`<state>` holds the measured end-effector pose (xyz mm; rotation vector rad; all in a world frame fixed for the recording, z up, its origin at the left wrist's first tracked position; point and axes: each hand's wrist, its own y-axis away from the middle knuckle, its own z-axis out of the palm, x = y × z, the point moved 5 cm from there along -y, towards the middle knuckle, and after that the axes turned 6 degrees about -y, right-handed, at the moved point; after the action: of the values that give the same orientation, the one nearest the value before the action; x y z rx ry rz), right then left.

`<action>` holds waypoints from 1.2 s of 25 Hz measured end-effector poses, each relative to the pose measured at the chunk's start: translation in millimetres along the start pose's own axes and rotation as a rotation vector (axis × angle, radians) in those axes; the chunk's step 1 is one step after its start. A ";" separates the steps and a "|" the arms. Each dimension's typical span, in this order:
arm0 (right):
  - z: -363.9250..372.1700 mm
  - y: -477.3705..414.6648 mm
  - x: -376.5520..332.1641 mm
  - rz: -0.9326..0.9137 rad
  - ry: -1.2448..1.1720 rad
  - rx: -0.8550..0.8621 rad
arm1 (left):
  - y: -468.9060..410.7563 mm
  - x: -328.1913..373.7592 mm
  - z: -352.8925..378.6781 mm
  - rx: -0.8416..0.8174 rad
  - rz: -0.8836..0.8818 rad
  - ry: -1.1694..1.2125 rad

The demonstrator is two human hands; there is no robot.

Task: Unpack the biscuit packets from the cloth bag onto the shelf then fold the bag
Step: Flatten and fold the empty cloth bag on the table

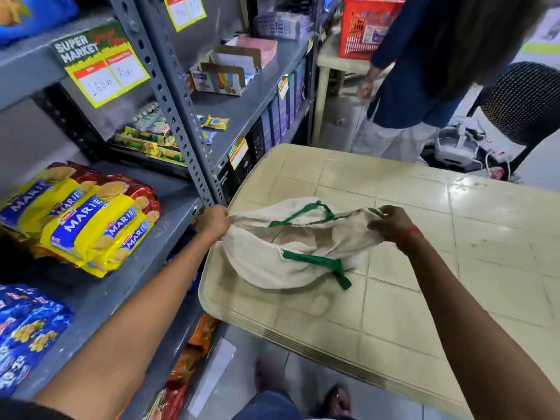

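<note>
Head view, the only one: nearest the lens are the two forearms reaching out, with feet and a knee low in the frame. The left hand (215, 221) is pinched shut on the left end of the cloth bag (291, 253) at its mouth. The right hand (391, 224) is clenched on the right end of the same rim. A red thread sits on that wrist. Between them the rim is pulled nearly taut.

The bag's body sags onto the cream tiled-pattern counter (424, 237), near its left edge, just beside the shelf (127, 268). It looks limp and flat, so likely empty, though the inside isn't fully visible. One green handle (306, 212) loops at the far rim. The other green handle (324, 265) flops over the near side, its end trailing on the counter.

Yellow Marie biscuit packets (91, 219) are stacked on the shelf to the left, well apart from the bag. Blue packets (27, 331) lie lower left on the same shelf.

Handling judgement: thin woven cloth, very light, fully soft, holds no shape. It's not slippery, not fragile, and creases easily. Corner pinches at the rim, as now, are the right hold for flattening. The handles will dangle and bunch, so tuck them in before folding. The bag needs the flat counter for support. Unpacking looks done; folding looks like the step in hand.

Another person (424, 71) stands past the counter, by a red basket (366, 25).
</note>
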<state>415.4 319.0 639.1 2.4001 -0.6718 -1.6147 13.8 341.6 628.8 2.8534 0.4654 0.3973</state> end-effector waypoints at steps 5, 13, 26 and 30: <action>-56.1 15.7 -8.3 -0.196 0.161 0.298 | 32.1 14.8 -7.5 -0.017 -0.230 0.649; -51.5 36.9 3.5 0.135 -0.485 -0.092 | 62.6 56.4 -15.4 -0.101 -0.049 0.459; -82.7 37.7 -20.9 0.033 -0.715 0.311 | 55.0 81.5 -51.7 -0.422 -0.128 0.944; -65.8 35.0 -83.4 -0.119 -0.591 -0.060 | 43.9 133.5 -95.0 -0.317 -0.048 1.202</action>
<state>440.0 319.2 748.2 1.9426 -0.5529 -2.3852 119.6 362.6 759.8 1.9943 0.5560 1.9489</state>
